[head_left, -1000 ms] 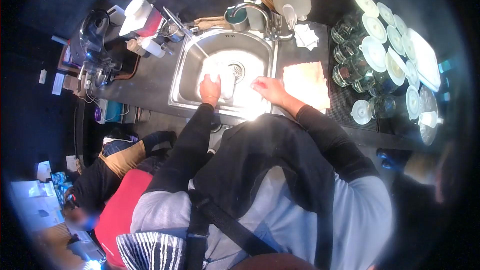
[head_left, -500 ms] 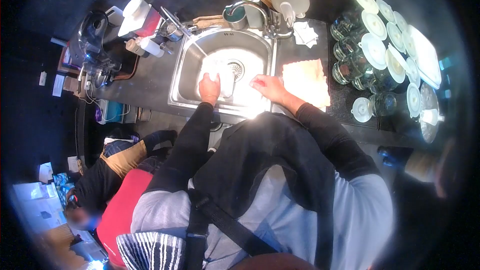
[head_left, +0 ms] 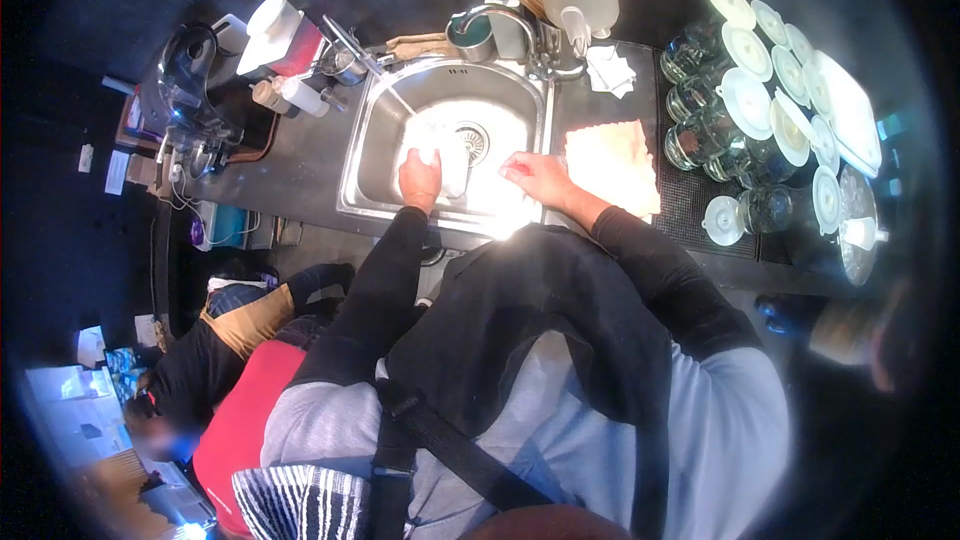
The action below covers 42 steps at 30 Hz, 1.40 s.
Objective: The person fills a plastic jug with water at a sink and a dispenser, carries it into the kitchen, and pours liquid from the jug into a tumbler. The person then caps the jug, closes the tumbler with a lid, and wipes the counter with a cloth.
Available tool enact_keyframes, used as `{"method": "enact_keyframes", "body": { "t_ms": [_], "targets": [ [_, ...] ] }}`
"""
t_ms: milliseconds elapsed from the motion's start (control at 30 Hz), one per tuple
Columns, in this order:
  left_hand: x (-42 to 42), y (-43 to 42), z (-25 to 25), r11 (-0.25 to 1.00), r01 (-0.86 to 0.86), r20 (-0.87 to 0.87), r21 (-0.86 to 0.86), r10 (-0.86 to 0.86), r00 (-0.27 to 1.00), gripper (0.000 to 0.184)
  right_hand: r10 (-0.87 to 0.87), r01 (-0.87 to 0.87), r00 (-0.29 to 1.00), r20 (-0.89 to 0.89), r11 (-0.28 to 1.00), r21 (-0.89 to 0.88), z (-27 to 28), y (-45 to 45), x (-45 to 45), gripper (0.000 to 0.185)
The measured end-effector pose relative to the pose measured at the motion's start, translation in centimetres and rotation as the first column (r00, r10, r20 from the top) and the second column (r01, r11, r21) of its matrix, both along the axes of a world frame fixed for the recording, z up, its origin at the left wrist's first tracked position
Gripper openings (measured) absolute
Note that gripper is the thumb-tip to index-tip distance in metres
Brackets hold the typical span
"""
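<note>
The person's bare left hand (head_left: 420,180) is at a pale object (head_left: 454,170) washed out by glare, inside a rectangular stainless-steel sink (head_left: 440,85); its grip is unclear. The bare right hand (head_left: 540,178), fingers curled, is over the sink's near right side. A curved chrome tap (head_left: 541,60) stands at the far edge. To the right lie a ragged-edged peach cloth (head_left: 610,168) and, farther right, clear glass jars (head_left: 688,145) beside round whitish lids (head_left: 748,108).
</note>
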State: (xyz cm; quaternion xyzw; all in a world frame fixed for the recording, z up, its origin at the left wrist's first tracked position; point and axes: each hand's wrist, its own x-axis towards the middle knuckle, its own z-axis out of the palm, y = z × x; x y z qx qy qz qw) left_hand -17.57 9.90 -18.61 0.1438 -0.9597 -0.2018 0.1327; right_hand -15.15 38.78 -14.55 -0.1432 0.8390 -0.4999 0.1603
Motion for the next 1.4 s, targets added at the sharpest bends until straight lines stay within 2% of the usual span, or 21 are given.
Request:
{"method": "enact_keyframes", "body": {
  "t_ms": [633,700,1400],
  "targets": [
    [0.12,0.14,0.14,1.0,-0.001,0.01,0.003,0.001,1.0,0.047,-0.001,0.001,1.0,-0.001,1.0,0.019,0.33,0.09,0.14,0.034],
    [0.09,0.14,0.06,1.0,-0.002,0.007,-0.002,0.002,1.0,0.047,-0.013,0.013,1.0,0.012,1.0,-0.005,0.29,0.12,0.2,0.04],
    [-0.07,-0.14,-0.29,1.0,0.003,0.029,0.007,-0.004,1.0,0.05,-0.022,0.021,1.0,-0.017,0.999,-0.024,-0.35,0.06,0.09,0.038]
  ]
}}
